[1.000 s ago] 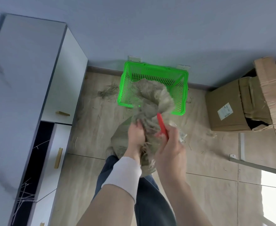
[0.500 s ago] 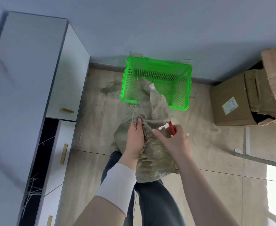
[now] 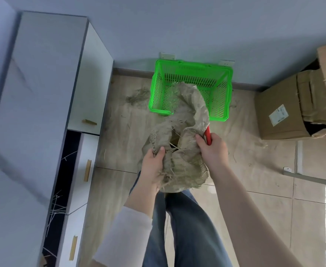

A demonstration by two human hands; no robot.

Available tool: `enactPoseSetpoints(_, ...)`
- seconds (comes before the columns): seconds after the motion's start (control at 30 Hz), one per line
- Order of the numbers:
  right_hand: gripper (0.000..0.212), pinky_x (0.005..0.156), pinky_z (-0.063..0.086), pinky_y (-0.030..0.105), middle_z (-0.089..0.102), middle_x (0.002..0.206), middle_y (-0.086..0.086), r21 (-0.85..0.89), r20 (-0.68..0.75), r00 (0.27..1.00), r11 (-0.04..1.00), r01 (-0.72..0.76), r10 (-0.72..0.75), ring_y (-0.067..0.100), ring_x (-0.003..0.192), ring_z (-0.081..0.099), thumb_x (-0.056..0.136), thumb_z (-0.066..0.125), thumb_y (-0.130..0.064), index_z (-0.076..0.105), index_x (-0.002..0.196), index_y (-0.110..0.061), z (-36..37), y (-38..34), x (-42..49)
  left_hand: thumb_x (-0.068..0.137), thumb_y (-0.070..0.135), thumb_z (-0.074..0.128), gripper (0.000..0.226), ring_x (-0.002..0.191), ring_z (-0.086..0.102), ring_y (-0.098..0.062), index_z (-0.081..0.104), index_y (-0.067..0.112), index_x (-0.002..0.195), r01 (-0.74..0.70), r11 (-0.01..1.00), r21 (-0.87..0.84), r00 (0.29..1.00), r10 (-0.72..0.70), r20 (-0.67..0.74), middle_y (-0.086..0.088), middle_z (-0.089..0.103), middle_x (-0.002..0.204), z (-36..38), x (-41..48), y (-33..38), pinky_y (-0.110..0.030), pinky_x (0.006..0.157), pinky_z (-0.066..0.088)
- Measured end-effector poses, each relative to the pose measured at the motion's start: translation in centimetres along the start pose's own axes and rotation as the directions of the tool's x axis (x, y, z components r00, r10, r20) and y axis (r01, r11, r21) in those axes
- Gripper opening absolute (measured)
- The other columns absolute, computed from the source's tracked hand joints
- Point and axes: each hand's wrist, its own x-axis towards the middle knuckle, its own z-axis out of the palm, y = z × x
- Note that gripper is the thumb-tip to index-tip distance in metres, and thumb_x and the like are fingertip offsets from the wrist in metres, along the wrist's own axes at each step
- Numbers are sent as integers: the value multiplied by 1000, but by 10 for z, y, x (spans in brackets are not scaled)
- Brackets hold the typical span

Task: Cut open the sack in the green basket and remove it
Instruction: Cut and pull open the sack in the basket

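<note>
Nearest the camera, the person's blue-jeaned legs (image 3: 189, 228) stand on the pale wood-look floor (image 3: 119, 151). Above them both hands hold a frayed, beige woven sack (image 3: 183, 157) up off the floor. The left hand (image 3: 152, 166), with a white sleeve (image 3: 127, 234) at the forearm, grips the sack's left edge, thumb on top and fingers curled underneath. The right hand (image 3: 213, 151) pinches the torn right edge with curled fingers and also clasps a red-handled cutting tool (image 3: 208, 134), whose blade is hidden. The sack's far end overlaps the near rim of the green slatted plastic basket (image 3: 194, 64); whether it touches the basket cannot be told. Loose straw fibres (image 3: 137, 96) lie left of the basket, a white cabinet (image 3: 92, 83) further left, and a brown cardboard box (image 3: 281, 116) to the right.
</note>
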Motion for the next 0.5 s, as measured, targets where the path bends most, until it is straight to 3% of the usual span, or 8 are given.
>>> enactPoseSetpoints(0.13, 31, 55, 34, 28, 45, 64, -4, 97, -38, 996, 992, -77, 81, 20, 67, 46, 83, 62, -37, 43, 68, -18, -6, 2, -11, 95, 18, 50, 10, 87, 64, -21, 59, 16, 94, -43, 998, -36, 999, 44, 14, -6, 66, 93, 4, -9, 11, -38, 86, 53)
enactPoseSetpoints(0.2, 40, 70, 43, 29, 49, 76, -9, 89, -26, 986, 983, -161, 164, 16, 78, 50, 73, 67, -53, 49, 84, -19, -8, 4, -21, 94, 21, 51, 8, 97, 64, -26, 57, 21, 90, -68, 998, 0, 998, 68, 2, -10, 66, 104, 6, -11, 12, -44, 92, 51)
enactPoseSetpoints(0.27, 66, 87, 46, 34, 53, 94, -8, -19, 36, 966, 966, -257, 258, 16, 93, 53, 61, 69, -65, 50, 104, -19, -8, 8, -32, 93, 23, 53, 11, 104, 63, -28, 58, 16, 100, -68, 998, -5, 998, 68, 10, -12, 65, 113, 7, -16, 13, -43, 95, 50)
enactPoseSetpoints(0.33, 74, 92, 50, 39, 63, 103, -1, 7, 169, 941, 954, -298, 293, 20, 99, 60, 55, 73, -65, 56, 107, -15, 0, 14, -42, 88, 23, 61, 28, 103, 64, -27, 58, 9, 112, -61, 998, -16, 997, 62, 54, -11, 66, 112, 4, -19, 12, -41, 93, 51)
enactPoseSetpoints(0.4, 52, 88, 53, 43, 70, 97, 4, 109, 211, 939, 948, -299, 272, 25, 94, 66, 61, 75, -53, 64, 96, -17, 8, 19, -46, 81, 23, 70, 37, 100, 66, -26, 60, 9, 114, -72, 994, 83, 993, 64, 97, -11, 68, 110, -3, -20, 9, -42, 92, 52)
enactPoseSetpoints(0.5, 29, 88, 52, 46, 70, 94, 7, 210, 145, 961, 941, -264, 237, 29, 94, 66, 78, 68, -34, 65, 99, -15, 13, 19, -45, 82, 24, 68, 18, 93, 68, -30, 64, 13, 96, -133, 927, 351, 990, 110, 84, -15, 70, 103, -17, -19, 4, -47, 90, 53)
